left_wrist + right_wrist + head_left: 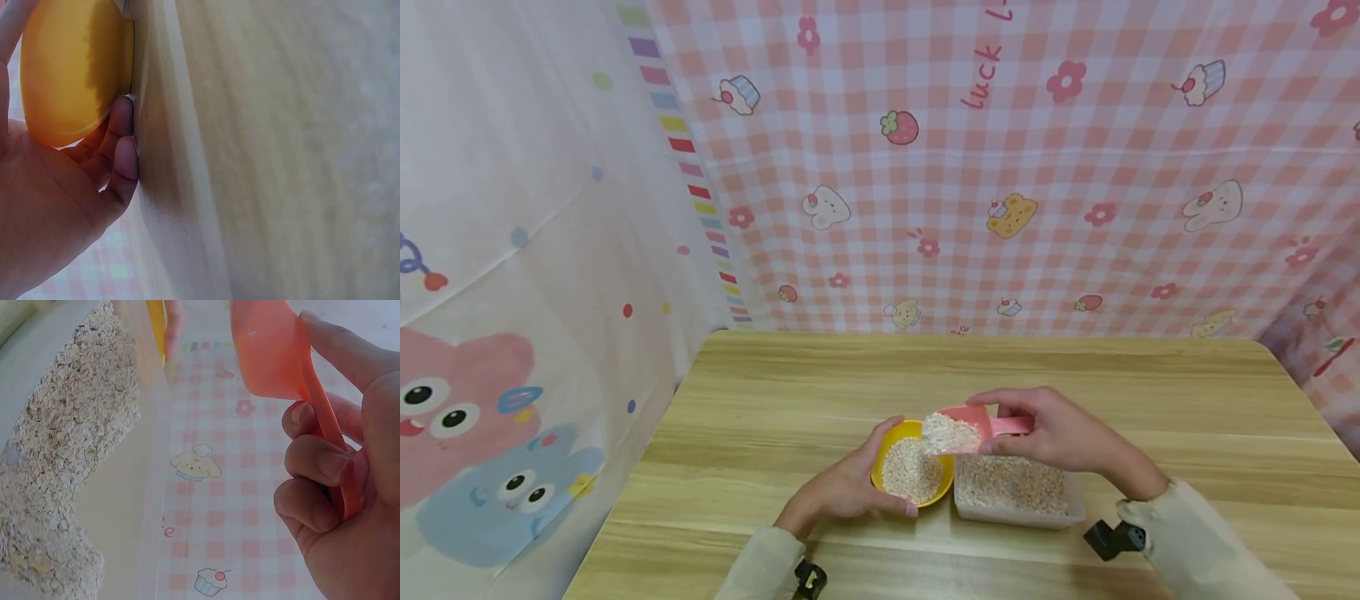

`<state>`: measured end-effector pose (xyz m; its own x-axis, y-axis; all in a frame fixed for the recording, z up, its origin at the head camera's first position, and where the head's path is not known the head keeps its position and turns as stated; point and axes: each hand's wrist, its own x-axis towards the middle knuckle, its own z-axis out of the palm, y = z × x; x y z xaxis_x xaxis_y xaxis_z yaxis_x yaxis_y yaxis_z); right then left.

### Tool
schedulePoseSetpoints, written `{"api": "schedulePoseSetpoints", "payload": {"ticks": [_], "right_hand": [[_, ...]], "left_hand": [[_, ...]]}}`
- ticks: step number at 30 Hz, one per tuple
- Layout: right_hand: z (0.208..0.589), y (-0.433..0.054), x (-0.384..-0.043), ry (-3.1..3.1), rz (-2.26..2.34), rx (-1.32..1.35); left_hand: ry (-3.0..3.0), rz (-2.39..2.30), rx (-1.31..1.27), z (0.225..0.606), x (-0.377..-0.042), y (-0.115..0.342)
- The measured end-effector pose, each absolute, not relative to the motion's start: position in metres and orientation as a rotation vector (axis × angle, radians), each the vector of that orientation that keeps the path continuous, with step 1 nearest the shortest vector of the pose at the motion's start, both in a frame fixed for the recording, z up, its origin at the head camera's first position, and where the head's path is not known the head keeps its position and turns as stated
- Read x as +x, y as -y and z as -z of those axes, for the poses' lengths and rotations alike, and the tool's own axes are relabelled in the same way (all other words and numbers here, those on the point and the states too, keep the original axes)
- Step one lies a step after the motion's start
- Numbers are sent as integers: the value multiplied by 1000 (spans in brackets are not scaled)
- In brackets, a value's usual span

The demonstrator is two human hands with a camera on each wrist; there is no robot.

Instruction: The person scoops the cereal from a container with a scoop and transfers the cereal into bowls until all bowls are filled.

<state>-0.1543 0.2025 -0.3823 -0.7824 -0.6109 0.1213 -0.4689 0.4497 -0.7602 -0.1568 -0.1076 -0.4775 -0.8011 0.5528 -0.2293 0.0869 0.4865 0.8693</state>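
My right hand (1051,429) grips the handle of a pink scoop (272,347), its fingers wrapped round it in the right wrist view. Rolled oats (950,433) fill the scoop, whose front lip overlaps the bowl's right rim in the head view. A yellow bowl (69,69) stands on the table with oats (912,472) inside. Round its left side curves my left hand (856,482), thumb at the near side and fingers at the far side. In the left wrist view, some fingertips (125,112) lie low by the bowl's base, against the table.
A clear plastic container (1018,517) of oats (81,394) sits right of the bowl, below my right hand. The wood-grain table (790,375) ends at a pink checked cloth (865,183) behind. A white printed cloth (550,208) hangs at left.
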Motion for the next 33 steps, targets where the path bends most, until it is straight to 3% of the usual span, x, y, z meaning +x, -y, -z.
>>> {"api": "schedulePoseSetpoints", "payload": {"ticks": [33], "right_hand": [[383,-167,-164,-2611,914,-1046]], "left_hand": [[-2238,-1280,489,476,-156,107]]}}
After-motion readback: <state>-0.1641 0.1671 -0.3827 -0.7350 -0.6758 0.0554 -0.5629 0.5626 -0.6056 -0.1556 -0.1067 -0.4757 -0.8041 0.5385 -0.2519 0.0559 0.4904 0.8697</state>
